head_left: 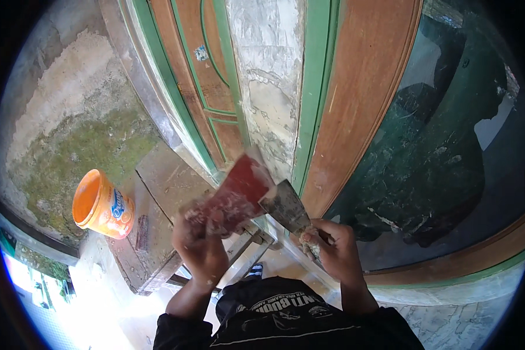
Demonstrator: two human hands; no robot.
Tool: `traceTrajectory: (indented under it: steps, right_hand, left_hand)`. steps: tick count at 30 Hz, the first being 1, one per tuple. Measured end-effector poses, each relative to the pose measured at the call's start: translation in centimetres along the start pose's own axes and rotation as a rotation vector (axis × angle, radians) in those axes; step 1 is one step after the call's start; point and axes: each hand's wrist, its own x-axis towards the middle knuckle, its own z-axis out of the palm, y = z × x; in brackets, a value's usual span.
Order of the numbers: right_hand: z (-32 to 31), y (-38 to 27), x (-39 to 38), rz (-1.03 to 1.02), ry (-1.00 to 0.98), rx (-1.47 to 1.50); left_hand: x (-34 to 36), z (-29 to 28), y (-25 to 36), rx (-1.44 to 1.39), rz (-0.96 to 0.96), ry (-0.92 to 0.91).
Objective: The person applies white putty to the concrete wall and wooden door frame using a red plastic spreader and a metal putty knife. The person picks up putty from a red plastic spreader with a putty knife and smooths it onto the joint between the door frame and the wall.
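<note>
My left hand [203, 252] grips a wide red putty spreader [246, 188], smeared with pale filler and blurred by motion. Closed around the handle of a putty knife, my right hand [339, 252] tilts its stained metal blade [284, 207] up and to the left. The blade meets or overlaps the spreader's right edge; whether they touch, I cannot tell. Pale filler clings to the knife near my fingers. Both tools are held in front of my body, before the lower part of a narrow plastered wall strip [269, 105].
An orange bucket [114, 219] stands to the left by a worn wooden bench [172, 172]. A small dark reddish piece [142, 234] lies on the bench. Green-edged wooden door panels [213, 70] flank the strip, with a large dark window pane [426, 169] at right.
</note>
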Motion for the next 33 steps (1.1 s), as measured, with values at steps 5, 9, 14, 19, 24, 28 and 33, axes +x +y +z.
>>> traceTrajectory:
  steps: [5, 9, 14, 19, 24, 28, 33]
  right_hand:
    - [0.9, 0.6, -0.4, 0.087, -0.042, 0.055]
    - [1.0, 0.4, 1.1, 0.167, -0.079, 0.244]
    - [1.7, 1.0, 2.9, 0.075, -0.003, 0.204]
    - [5.0, 4.5, 3.4, -0.444, 0.221, -0.133]
    - [6.3, 8.3, 2.3, -0.611, 0.220, -0.427]
    - [5.7, 10.5, 1.0, -0.559, 0.213, -0.517]
    - [5.8, 9.1, -1.4, 0.090, 0.058, 0.176]
  left_hand:
    - [-0.9, -0.9, 0.2, -0.072, -0.273, 0.001]
    - [-2.2, -0.9, 0.4, -0.041, -0.412, -0.153]
    - [-2.4, -3.6, 0.2, -0.167, -0.723, -0.180]
    - [-2.2, -4.3, -0.4, -0.550, -0.997, -0.115]
    - [-1.8, -6.5, -0.2, -0.537, -1.012, -0.088]
    - [-1.7, -7.8, 0.3, -0.489, -0.945, -0.056]
    - [-3.2, -8.1, 0.5, -0.125, -0.739, 0.036]
